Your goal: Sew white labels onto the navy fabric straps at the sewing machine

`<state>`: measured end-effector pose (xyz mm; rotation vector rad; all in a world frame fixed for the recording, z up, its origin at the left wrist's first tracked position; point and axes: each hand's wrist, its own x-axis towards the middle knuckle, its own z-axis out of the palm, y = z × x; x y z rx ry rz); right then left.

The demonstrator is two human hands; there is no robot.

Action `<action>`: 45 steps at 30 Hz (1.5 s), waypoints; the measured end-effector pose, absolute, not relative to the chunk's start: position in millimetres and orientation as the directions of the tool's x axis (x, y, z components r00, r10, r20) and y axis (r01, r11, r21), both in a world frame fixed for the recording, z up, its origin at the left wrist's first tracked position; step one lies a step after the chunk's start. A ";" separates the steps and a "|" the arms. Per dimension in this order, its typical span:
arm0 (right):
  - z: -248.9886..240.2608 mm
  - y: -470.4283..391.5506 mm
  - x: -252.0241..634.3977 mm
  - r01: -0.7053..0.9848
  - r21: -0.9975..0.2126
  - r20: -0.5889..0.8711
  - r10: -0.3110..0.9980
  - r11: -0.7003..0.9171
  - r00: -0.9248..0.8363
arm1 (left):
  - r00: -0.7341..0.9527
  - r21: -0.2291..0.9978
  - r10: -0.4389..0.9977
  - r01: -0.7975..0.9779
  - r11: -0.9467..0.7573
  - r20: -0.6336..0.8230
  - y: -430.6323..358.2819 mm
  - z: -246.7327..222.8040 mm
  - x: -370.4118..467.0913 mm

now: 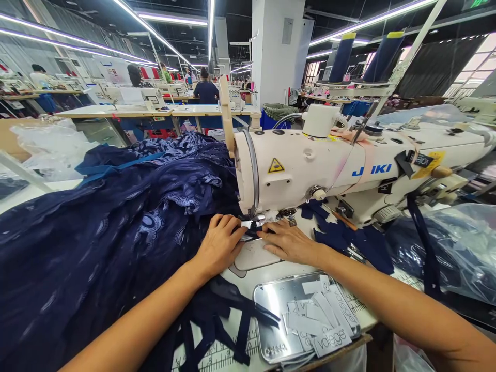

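A white sewing machine (294,165) stands over the work table. Just left of its needle area, my left hand (220,245) presses on the edge of a dark navy patterned fabric (155,206), fingers together and bent. On the other side, my right hand (289,242) rests by the presser foot (258,226), its fingertips on a small dark piece of cloth, fingers slightly apart and extended. The large navy fabric spreads over the left of the table. The exact contact under the needle is hidden.
A metal tray (267,310) holds white printed labels (329,338) near the front edge. Navy strips (232,315) lie left of it. Navy scraps (364,243) and a plastic-wrapped bundle (457,248) are at right. Thread cones (343,58) stand behind; people sit further back.
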<state>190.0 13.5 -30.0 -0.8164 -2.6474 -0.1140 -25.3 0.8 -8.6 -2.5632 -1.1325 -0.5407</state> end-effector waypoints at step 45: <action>-27.2 16.9 189.8 0.474 0.139 0.471 0.363 0.869 -0.804 | 0.739 -0.122 0.623 0.664 -0.738 0.256 -3.2 -14.9 -26.0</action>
